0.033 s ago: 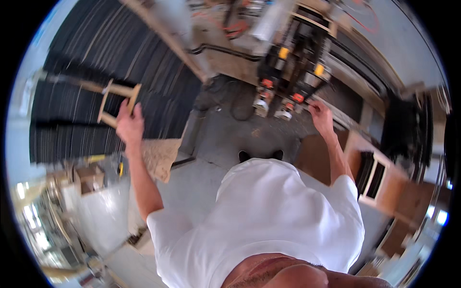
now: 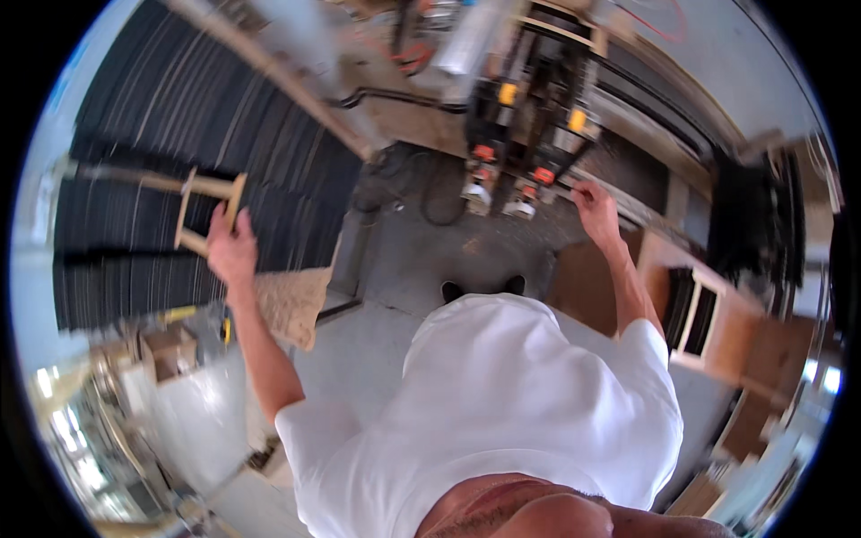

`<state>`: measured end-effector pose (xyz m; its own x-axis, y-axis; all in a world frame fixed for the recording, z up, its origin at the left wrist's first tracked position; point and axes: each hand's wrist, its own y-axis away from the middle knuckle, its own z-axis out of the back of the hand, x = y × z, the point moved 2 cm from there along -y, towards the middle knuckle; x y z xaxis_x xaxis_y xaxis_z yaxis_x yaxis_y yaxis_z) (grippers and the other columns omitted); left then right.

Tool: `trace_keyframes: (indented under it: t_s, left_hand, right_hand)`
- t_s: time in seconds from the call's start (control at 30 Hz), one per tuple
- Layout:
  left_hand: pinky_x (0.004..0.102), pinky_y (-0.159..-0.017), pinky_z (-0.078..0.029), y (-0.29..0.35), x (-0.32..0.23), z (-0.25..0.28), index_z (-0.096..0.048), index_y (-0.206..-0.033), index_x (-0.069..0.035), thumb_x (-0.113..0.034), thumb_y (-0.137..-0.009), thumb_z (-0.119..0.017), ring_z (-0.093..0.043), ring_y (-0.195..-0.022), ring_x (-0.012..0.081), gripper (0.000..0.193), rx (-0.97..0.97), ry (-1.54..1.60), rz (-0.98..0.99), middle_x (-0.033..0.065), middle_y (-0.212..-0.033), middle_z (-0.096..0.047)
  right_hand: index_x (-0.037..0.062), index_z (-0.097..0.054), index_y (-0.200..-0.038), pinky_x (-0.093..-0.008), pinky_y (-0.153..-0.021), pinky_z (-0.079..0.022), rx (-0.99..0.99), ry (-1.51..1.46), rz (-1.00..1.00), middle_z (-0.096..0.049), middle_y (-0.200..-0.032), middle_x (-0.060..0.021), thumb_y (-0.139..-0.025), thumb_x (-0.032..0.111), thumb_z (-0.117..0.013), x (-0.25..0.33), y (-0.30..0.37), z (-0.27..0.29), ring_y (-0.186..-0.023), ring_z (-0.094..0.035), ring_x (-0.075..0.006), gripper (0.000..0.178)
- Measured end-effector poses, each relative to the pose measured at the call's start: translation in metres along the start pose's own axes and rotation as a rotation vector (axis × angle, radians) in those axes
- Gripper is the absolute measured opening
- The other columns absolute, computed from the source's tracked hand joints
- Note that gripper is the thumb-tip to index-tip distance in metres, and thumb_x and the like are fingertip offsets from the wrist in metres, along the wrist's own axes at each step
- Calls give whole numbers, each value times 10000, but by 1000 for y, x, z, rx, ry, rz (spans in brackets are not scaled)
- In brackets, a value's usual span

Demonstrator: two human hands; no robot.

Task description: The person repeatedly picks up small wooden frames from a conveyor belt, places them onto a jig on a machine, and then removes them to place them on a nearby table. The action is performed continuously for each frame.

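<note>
- While the head view looks down past a white shirt, the left hand (image 2: 231, 249) has its thumb and fingers partly closed about the near right part of a small wooden frame (image 2: 237, 199).
- That frame reaches up and to the left of the left hand, above a broad stack of dark sheets (image 2: 291, 193), whose ribbed edges spread beyond and around it.
- Just below and right of the left hand is a tan sheet (image 2: 296, 300); farther below and left is an open box (image 2: 170, 354).
- The right hand (image 2: 595, 213) has its fingers bent in, tips close together; I cannot tell whether anything is between them.
- Just left of the right hand's fingertips is a red machine part (image 2: 543, 176), with a yellow part (image 2: 577, 119) beyond.
- Below the right hand is a brown board (image 2: 587, 282); farther right, a pale slotted frame (image 2: 711, 325).
</note>
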<state>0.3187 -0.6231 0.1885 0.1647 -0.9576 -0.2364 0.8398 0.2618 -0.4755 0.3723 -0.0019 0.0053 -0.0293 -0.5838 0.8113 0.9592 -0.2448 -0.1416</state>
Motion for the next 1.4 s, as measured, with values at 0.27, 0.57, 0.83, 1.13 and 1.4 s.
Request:
trace_keyframes:
  t_s: [0.27,0.57,0.83,1.13,1.4]
  left_hand:
    - [383,-892,-500,27,-103,-17,-610,-1173,48,-195,-942,-615,-639,-985,308,336,-322,248,-214,188,-1069,-666]
    - [279,-868,-506,128,-356,-191,-599,-1173,39,-164,-958,-607,-650,-986,164,296,678,1179,-52,108,-1043,-685]
    - [351,-875,-532,44,-522,-325,-523,-1274,4,-314,-965,-595,-640,-1034,238,449,1135,1393,229,129,-1178,-626]
    - [523,-1049,-467,-37,-634,-404,-198,-1475,8,-334,-991,-522,-408,-1310,410,675,1185,1755,716,270,-1478,-270]
    - [529,-1030,-478,-40,-623,-424,-258,-1404,76,-242,-993,-533,-413,-1286,398,588,1092,1866,874,269,-1435,-295]
  right_hand:
    - [63,-635,-1030,-400,-778,-510,-413,407,-92,-672,-1000,-151,-831,110,-676,-68,69,184,-925,-651,-319,208]
    - [51,-545,-1094,-463,-872,-450,-364,814,-636,-593,-1188,-164,-815,208,-710,-70,217,246,-1058,-567,-362,360]
    - [77,-577,-1007,-436,-820,-477,-605,591,-844,-665,-1036,-128,-848,109,-659,-88,256,229,-980,-610,-327,182]
    - [37,-624,-1081,-304,-724,-504,-956,423,-814,-657,-888,-51,-873,51,-664,-51,233,227,-842,-624,-149,212]
    - [46,-639,-1095,-317,-738,-514,-748,315,-355,-626,-942,-78,-826,-3,-690,12,69,190,-866,-622,-193,278]
